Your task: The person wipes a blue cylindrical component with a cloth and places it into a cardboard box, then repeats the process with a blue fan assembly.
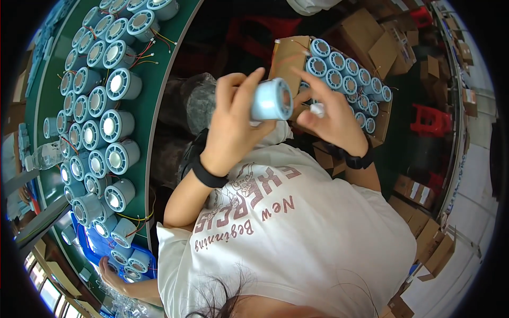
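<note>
In front of my chest, my left hand is wrapped round a light-blue cylindrical motor. Its slotted round end faces right. My right hand hovers just right of that end, blurred, with index finger and thumb apart. A small white piece shows in the gap beside its palm; whether the hand holds it I cannot tell. Similar motors stand in rows on the green table at the left, several with thin coloured wires and white plugs.
An open cardboard box full of similar motors stands beyond my right hand. At the lower left, another person's hand reaches to a blue tray holding more motors. Red stools and cardboard boxes stand at the right.
</note>
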A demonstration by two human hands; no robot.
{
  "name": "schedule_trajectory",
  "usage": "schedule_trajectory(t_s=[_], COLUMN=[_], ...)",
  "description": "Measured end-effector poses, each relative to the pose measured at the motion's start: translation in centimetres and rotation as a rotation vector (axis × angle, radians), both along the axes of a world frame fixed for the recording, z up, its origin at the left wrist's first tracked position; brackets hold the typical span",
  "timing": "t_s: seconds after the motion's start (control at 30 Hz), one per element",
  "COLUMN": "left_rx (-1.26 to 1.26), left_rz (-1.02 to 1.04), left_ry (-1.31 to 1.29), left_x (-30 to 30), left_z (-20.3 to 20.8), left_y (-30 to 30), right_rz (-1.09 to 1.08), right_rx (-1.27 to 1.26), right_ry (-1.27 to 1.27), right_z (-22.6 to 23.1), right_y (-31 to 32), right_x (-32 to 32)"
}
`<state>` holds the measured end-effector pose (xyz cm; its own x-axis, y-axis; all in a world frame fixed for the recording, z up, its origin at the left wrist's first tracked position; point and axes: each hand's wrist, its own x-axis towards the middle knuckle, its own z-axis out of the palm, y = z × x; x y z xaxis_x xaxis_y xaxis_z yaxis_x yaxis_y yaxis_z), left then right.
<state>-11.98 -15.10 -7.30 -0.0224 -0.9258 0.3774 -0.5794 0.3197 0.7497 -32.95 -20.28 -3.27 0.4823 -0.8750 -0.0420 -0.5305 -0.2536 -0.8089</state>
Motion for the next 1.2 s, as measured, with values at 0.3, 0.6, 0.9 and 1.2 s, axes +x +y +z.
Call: schedule_trajectory(t_s=[0.3,0.6,0.9,1.2], left_rx=[0.011,0.009,0.011,-0.155], left_rz=[-0.153,-0.098,-0.061,0.106], left_ry=[0.2,0.192,0.272,0.462], left_x=[-2.9,-1.7,-1.2,2.8], left_z=[-1.2,-2.5,-2.2,-0.1], left_y=[-1.2,-0.2,0.1,2.4], right_rz=[-0.487,-0.572,-0.553,-0.191], right_rx=[0.068,0.085,-0.092,-0.145], right_ry=[0.285,0.759,0.817,-0.068], right_z=[0.0,-9.7,-10.8,5.9], right_y=[-2.0,-6.7,-5.9,-5.3], right_x=[-8.2,-21.7,-21.1,3.6])
